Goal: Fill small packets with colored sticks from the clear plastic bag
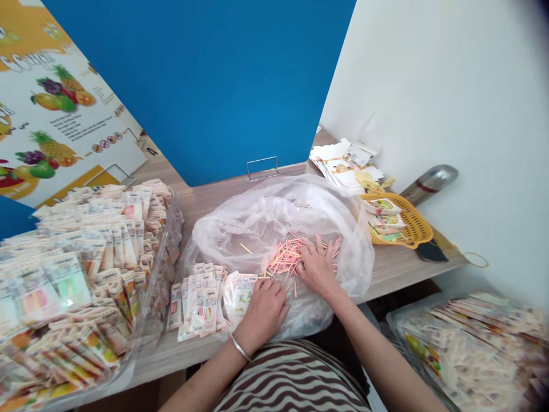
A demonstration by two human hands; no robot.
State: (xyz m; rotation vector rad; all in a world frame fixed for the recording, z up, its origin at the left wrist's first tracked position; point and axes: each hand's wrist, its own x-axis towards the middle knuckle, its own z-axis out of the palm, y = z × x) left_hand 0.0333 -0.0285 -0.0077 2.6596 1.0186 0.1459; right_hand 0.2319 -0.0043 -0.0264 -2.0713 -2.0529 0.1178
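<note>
Pink and yellow sticks (287,257) lie in a loose heap inside a clear plastic bag (240,229), the pile's long axis running crosswise to the person's body. The right hand (317,266), fingers spread, rests on the heap and is the nearer; the left hand (263,309), curled, sits apart at the heap's near-left edge, its grip unclear, beside printed sachets (201,300) on the bag's left side.
</note>
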